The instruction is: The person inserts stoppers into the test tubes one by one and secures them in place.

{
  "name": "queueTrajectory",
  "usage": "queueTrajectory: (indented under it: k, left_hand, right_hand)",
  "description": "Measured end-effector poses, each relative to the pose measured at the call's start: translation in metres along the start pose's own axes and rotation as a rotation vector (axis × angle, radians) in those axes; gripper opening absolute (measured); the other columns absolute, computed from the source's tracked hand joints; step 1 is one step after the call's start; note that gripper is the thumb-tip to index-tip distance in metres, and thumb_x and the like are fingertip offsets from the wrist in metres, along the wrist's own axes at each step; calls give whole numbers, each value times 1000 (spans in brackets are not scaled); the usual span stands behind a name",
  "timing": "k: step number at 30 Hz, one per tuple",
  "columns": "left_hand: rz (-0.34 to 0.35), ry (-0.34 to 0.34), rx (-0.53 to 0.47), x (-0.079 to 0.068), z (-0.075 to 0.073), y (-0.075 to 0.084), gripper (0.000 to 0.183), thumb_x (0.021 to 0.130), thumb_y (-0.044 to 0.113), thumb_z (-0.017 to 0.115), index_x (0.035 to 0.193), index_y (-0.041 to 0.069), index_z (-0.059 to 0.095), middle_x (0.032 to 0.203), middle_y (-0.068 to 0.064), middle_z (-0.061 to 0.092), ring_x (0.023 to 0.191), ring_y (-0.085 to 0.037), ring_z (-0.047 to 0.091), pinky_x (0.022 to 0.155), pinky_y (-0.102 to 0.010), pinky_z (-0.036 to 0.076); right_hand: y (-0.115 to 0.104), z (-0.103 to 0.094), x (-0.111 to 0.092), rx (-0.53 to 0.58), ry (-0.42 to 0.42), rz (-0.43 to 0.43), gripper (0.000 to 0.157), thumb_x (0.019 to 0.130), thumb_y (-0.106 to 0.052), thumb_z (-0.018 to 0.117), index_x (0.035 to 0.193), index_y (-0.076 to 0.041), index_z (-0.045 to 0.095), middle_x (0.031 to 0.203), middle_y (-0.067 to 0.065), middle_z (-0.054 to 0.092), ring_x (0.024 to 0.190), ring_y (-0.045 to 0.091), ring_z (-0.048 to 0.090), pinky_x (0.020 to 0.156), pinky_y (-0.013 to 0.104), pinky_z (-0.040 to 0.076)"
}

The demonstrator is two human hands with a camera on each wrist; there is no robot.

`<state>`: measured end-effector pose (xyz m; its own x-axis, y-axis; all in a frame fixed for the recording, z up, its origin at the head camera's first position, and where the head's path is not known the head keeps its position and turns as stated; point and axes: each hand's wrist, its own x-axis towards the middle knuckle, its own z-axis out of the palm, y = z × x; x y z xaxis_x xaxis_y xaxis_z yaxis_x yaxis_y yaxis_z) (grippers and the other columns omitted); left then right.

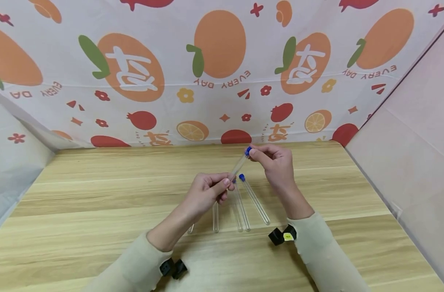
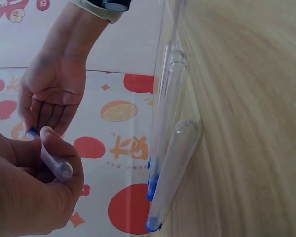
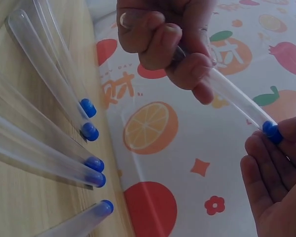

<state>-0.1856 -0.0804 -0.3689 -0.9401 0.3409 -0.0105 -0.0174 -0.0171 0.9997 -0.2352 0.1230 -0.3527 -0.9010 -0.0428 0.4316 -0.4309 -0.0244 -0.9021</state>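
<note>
A clear test tube (image 1: 239,166) with a blue cap (image 1: 248,151) is held slantwise above the table between both hands. My left hand (image 1: 207,190) grips its lower part, thumb and fingers curled round the glassy tube. At the upper end my right hand (image 1: 278,162) pinches the blue cap between thumb and fingers. In the right wrist view the cap (image 3: 272,132) sits on the tube's end. Below the hands several more capped test tubes (image 1: 256,200) lie on the table, some partly hidden by my left hand. Their blue caps (image 3: 90,131) point toward the back.
The wood-grain table (image 1: 97,202) runs back to a fruit-print cloth (image 1: 222,101) hanging upright behind it. Pale cloth walls (image 1: 408,142) stand at the sides. Each sleeved wrist carries a small black camera (image 1: 276,236).
</note>
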Motion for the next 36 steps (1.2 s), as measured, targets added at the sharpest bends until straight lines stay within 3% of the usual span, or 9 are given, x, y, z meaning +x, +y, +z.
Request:
queueTrajectory:
  k: [11,15,24,32,36]
  left_hand:
    - [104,74,261,-1,-2,0,25,103,8,54,118,-4,70,82,-9,70,59,-14,52,45,-19,38]
    - [161,101,350,-1,-4,0,24,102,8,56,116,-2,72,81,-10,71,59,-19,55,44,-21,38]
    - [129,26,180,-1,-6,9,27,104,12,52,119,-4,69,86,-7,67,63,-13,54,54,-21,50]
    - [124,6,168,1,-8,9,26,104,11,52,118,-3,68,88,-8,67,64,-14,53,56,-21,50]
    - [113,-15,169,1,-9,9,26,104,11,52,119,-3,68,88,-9,67,64,-16,56,58,-27,56]
  right_hand:
    - [-4,-12,4,-74,-151,-35,10,91,-1,69,90,9,73,90,12,77,85,17,73,80,33,60]
    - [-5,-13,5,-44,-187,-41,9,91,2,69,91,10,72,91,12,76,85,18,74,80,35,61]
    - [-9,-15,8,-16,-165,-15,18,95,-9,67,99,8,72,95,2,76,86,18,72,83,33,60]
    - [-9,-12,7,-43,-113,-51,15,94,-9,69,99,5,73,95,6,76,81,18,71,80,32,60]
    - [-5,-8,7,-39,-96,-35,18,95,-9,68,102,7,72,95,4,75,81,17,70,80,31,60]
